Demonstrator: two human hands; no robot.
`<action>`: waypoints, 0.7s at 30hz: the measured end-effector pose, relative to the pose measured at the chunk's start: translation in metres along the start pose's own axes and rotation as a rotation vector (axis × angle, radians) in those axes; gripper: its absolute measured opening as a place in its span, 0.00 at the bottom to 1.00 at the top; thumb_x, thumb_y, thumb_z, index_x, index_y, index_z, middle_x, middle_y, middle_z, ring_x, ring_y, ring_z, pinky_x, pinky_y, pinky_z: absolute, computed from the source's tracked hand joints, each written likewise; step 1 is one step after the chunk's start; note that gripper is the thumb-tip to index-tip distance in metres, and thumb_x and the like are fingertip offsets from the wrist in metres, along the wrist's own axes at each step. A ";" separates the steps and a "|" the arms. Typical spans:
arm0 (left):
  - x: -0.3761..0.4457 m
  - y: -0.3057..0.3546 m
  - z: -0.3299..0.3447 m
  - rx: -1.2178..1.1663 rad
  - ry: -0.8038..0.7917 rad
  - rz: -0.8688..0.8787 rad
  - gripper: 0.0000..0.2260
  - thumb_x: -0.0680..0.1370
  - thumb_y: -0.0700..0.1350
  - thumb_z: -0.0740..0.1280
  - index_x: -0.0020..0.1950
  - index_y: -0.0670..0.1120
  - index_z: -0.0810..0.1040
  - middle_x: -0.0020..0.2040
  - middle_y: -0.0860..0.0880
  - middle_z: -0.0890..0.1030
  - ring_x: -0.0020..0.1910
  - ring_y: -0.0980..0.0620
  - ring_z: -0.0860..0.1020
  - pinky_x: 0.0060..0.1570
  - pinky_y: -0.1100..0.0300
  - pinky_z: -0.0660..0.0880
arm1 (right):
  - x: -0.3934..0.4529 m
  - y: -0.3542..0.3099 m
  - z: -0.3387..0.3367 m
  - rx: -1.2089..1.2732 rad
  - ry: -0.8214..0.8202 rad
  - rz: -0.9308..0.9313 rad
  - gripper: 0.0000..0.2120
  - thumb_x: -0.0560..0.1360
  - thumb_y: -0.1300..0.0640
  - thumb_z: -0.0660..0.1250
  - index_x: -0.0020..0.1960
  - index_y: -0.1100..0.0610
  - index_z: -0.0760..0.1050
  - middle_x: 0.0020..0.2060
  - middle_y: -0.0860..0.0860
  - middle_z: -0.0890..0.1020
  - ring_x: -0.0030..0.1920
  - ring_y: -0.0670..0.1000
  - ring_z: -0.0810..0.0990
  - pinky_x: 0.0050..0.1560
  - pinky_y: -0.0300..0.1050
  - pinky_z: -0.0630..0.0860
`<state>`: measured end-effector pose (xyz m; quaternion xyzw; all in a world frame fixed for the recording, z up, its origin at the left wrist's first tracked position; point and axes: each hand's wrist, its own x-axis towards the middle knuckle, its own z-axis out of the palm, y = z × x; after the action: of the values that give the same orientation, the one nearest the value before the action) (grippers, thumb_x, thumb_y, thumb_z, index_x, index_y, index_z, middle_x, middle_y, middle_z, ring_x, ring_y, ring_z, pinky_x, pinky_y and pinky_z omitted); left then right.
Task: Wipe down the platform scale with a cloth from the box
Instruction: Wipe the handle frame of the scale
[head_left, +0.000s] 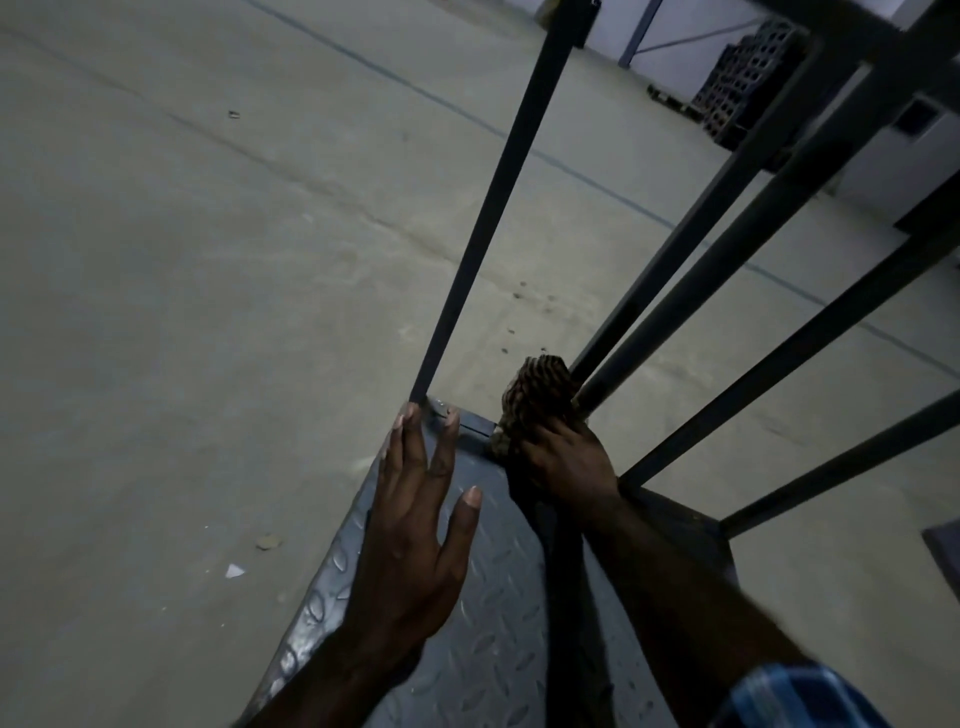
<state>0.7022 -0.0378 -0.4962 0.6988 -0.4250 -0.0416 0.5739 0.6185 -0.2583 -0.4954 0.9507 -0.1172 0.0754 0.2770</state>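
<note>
The platform scale (483, 634) is a grey checker-plate deck low on the floor, with dark upright rails (488, 208) rising from its far edge. My left hand (415, 525) lies flat on the plate, fingers spread, fingertips at the far left corner by a rail's foot. My right hand (566, 457) is closed on a brown ribbed cloth (540, 389), pressing it against the bottom of the middle rails at the deck's far edge. The box is not in view.
Bare concrete floor (208, 312) surrounds the scale, with small bits of debris and a white scrap (234, 571) to the left. Dark stacked crates (737, 88) stand far back right near a wall. More rail bars (810, 338) slant across the right side.
</note>
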 end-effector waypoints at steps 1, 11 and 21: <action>-0.001 -0.002 0.000 0.001 -0.002 -0.004 0.27 0.81 0.57 0.54 0.79 0.57 0.50 0.80 0.53 0.46 0.79 0.53 0.45 0.75 0.53 0.50 | 0.000 0.001 0.000 0.001 0.019 0.002 0.20 0.67 0.55 0.78 0.57 0.60 0.82 0.59 0.57 0.81 0.63 0.57 0.78 0.69 0.54 0.68; -0.004 0.017 0.014 -0.046 -0.034 -0.046 0.27 0.81 0.57 0.54 0.79 0.57 0.51 0.80 0.56 0.45 0.79 0.55 0.43 0.75 0.43 0.54 | 0.009 0.055 -0.055 -0.140 0.133 -0.142 0.15 0.71 0.56 0.63 0.53 0.57 0.83 0.53 0.55 0.84 0.62 0.58 0.78 0.68 0.53 0.61; 0.006 0.062 0.036 -0.099 0.012 0.076 0.27 0.80 0.57 0.54 0.78 0.59 0.51 0.80 0.56 0.47 0.78 0.56 0.46 0.75 0.61 0.47 | 0.046 0.175 -0.213 -0.415 0.297 -0.045 0.16 0.76 0.54 0.64 0.62 0.53 0.79 0.66 0.57 0.77 0.70 0.64 0.70 0.71 0.61 0.58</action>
<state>0.6524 -0.0682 -0.4535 0.6530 -0.4454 -0.0366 0.6115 0.5994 -0.2941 -0.2184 0.8544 -0.0672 0.1826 0.4817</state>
